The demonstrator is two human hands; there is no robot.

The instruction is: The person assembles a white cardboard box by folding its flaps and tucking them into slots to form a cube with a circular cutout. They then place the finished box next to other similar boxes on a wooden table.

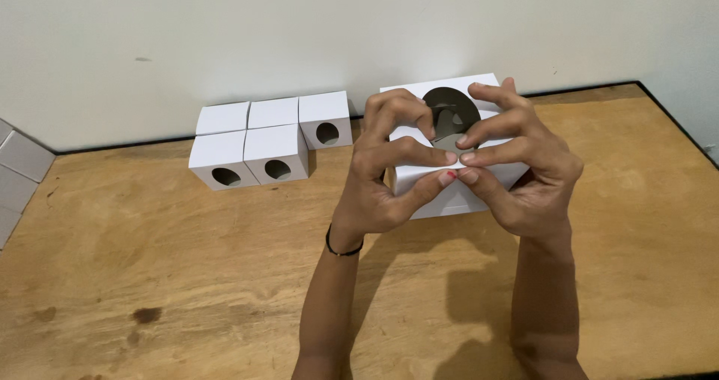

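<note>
Right of centre in the frame: a white cardboard box with a round cut-out window point(451, 118), lifted off the brown wooden table point(150, 275) and held between both hands. Its shadow falls on the wood below, so it hangs clear rather than resting.

Left hand point(386, 170): fingers curled tight over the near-left side of the box, tips pressing into the front panel. A thin black band circles that wrist point(343, 250).

Right hand point(524, 163): wraps the right side from behind and beneath, fingers bent inward and closed on the card. The fingertips point(458, 157) of both hands meet at the middle of the front face, just under the window. That pinch reads as pressure on a flap or seam, the grip one uses to hold folded card in shape; whether a flap is open there cannot be told, since the fingers cover it.

The window faces up and away toward the wall, and something grey shows inside, probably an inner fold.

Upper left of centre: a cluster of small white cardboard cubes point(269, 140), each with an oval hole in one face, set edge to edge in two rows against the pale wall point(225, 35). They sit touching, holes facing forward, well apart from the hands; the tidy stacking suggests they were put aside together.

Far left edge: grey tile-like squares point(19, 170), partly cut off
</note>
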